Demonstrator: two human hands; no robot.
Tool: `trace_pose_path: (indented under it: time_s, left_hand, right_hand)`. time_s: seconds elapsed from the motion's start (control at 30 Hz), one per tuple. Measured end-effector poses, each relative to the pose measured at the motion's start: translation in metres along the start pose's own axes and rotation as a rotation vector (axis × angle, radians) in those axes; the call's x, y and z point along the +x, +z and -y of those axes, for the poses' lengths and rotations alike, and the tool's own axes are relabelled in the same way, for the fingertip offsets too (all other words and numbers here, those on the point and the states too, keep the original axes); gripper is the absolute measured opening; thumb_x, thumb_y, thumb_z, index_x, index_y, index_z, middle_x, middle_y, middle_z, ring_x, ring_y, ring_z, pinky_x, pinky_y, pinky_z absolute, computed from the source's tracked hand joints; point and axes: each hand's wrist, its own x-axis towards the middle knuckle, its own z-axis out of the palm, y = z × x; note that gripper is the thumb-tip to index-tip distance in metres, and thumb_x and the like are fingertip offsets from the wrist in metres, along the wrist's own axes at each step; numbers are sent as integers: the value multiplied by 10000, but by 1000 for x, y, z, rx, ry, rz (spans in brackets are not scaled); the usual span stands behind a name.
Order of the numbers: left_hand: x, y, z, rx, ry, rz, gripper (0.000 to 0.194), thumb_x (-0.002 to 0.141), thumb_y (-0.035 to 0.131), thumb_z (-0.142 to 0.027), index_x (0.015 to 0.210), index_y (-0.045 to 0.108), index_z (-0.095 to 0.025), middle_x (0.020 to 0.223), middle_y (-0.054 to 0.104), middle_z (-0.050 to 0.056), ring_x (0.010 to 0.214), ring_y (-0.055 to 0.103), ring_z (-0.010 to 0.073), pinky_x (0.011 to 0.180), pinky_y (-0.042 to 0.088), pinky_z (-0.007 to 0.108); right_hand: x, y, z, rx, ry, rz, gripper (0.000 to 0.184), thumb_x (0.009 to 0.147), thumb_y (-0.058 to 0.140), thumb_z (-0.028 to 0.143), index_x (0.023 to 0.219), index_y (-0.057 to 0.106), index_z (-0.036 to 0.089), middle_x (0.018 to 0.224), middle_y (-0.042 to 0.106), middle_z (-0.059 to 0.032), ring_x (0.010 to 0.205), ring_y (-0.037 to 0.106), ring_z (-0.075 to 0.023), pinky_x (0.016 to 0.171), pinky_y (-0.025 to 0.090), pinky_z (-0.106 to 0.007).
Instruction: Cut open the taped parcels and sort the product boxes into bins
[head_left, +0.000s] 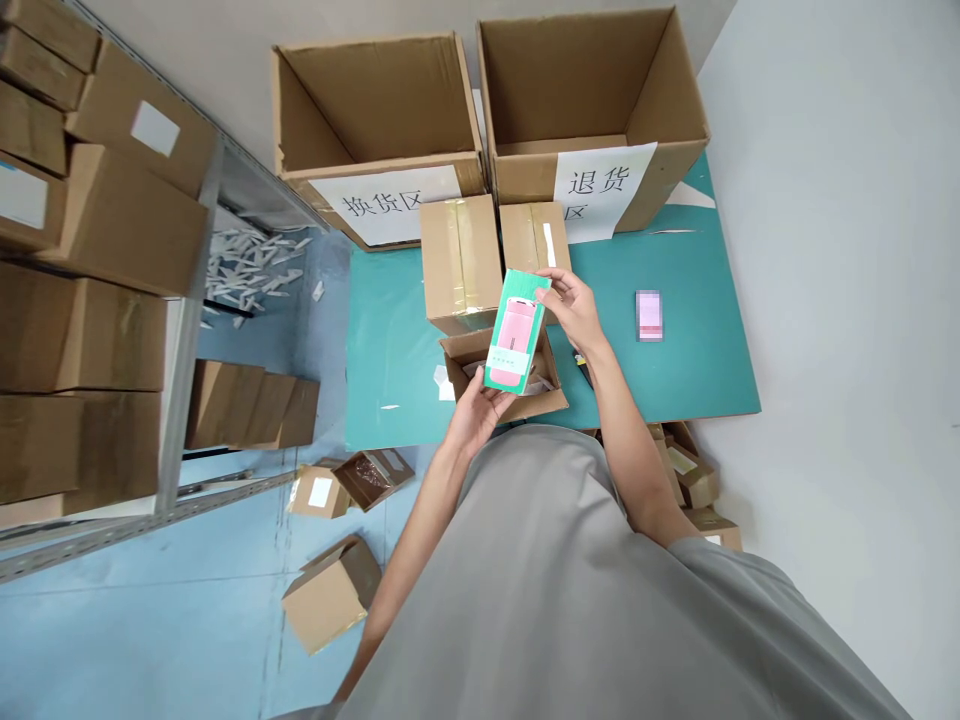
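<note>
Between my hands is a slim green product box (517,330) with a picture of a pink device on its face. The fingers of my left hand (480,408) grip its lower end. My right hand (574,308) pinches its upper right corner. Beneath the green box stands an open cardboard carton (546,404), its inside partly hidden by the green box. Two closed cardboard boxes, a larger one (459,255) and a smaller one (534,232), stand just behind. A black and yellow tool (582,366), perhaps a cutter, lies beside my right forearm and is partly covered.
Two large open cartons with paper signs, one on the left (382,110) and one on the right (577,85), stand at the back of the teal table (675,380). A blurred pink item (649,316) lies on the right. Shelved boxes (112,330) rise at left; opened boxes (334,590) litter the floor.
</note>
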Motion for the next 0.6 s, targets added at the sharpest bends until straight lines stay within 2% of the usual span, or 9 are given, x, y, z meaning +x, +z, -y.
trace_pose_path:
  time_s: [0.17,0.3,0.4,0.5,0.6]
  left_hand:
    - [-4,6,11,72,114,-37,663,730,1084,-438,1261,736,-247,1296,824,77,1260,807,292,1240,609,523]
    - [-5,5,14,73,116,-42,645,738,1081,-421,1257,740,-248,1274,833,74,1259,809,290,1247,598,530]
    - [-6,5,10,66,113,-43,645,741,1078,-405,1273,749,-245,1265,842,67,1199,829,274,1212,627,485]
    - [-7,5,1,19,26,-14,545,857,986,-466,1267,747,-197,1185,863,103,1082,860,260,1068,696,381]
    - [-6,4,-9,-57,-187,38,565,1059,687,-653,1227,739,-116,967,859,164,863,869,263,818,725,316]
  right_hand:
    - [-2,1,0,-2,10,30,698,889,773,877,1276,772,296,1413,805,-117,1397,714,-321,1173,644,-517]
    - [-1,0,2,-21,25,41,696,892,768,879,1282,771,303,1419,800,-113,1419,701,-323,1231,608,-534]
    - [0,-2,0,-10,23,32,699,881,787,876,1281,774,303,1421,795,-115,1435,688,-329,1254,589,-539]
    - [1,-3,-3,37,2,-14,735,846,839,865,1316,769,304,1428,784,-109,1446,679,-338,1260,573,-541]
    - [2,-5,-5,79,4,-49,733,842,862,843,1339,769,312,1430,781,-100,1442,684,-338,1273,551,-535]
